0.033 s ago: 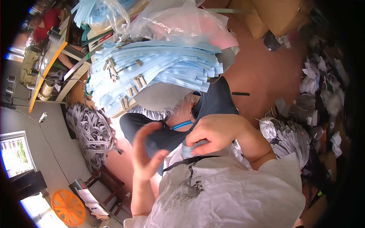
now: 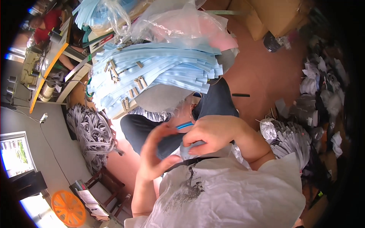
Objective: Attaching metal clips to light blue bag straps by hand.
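Observation:
Over my lap, my right hand [image 2: 215,133] is closed with its fingers curled round a small grey-blue piece [image 2: 185,152], smooth and rounded, perhaps a wound strip; most of it is hidden by the fingers. My left hand [image 2: 153,155] is raised just left of it, slightly blurred, thumb and fingers apart and holding nothing. Ahead of my knees lies a broad heap of flat light-blue strips [image 2: 163,60], with several small metal clips [image 2: 138,83] scattered on top.
Clear plastic bags [image 2: 167,22] lie beyond the strips. Tangled grey strips [image 2: 93,140] are piled at left, and a bundle of grey strips [image 2: 291,142] is at right. An orange wheel [image 2: 68,208] stands lower left. A person in red [image 2: 51,24] is at far left.
My left hand has moved a little to the right, closer to the right hand. The right hand has barely shifted and keeps hold of the grey-blue piece.

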A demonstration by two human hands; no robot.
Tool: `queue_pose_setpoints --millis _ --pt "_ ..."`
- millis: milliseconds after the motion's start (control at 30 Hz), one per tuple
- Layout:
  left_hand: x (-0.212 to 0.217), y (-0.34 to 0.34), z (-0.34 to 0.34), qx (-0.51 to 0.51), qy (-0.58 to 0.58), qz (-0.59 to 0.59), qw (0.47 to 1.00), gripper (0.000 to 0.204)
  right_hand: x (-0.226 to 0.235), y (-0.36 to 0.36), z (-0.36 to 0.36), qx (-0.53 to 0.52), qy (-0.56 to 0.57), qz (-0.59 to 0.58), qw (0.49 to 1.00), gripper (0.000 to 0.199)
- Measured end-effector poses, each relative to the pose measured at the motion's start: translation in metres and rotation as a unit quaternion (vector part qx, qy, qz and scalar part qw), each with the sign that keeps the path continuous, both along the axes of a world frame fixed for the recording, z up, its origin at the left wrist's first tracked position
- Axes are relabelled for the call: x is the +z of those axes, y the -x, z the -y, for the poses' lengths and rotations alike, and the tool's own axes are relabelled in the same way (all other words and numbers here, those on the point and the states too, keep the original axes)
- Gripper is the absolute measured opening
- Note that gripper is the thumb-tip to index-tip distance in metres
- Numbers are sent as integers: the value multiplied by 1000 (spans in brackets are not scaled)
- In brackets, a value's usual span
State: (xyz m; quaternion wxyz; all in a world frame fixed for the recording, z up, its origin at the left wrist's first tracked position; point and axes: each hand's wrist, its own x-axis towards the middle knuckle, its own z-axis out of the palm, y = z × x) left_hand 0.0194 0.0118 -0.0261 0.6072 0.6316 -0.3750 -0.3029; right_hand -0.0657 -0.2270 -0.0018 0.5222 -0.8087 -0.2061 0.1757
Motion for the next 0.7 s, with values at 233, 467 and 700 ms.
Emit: queue_pose_setpoints --millis 233,467,700 --pt "-8 2 32 -72 -116 -24 990 48 -17 5 -4 -128 14 3 992 16" --pt "-24 7 18 81 -109 -65 989 19 -25 12 10 -122 -9 -59 991 24" --pt "-29 14 19 22 -25 -243 969 27 -28 2 8 -195 -119 3 974 31"
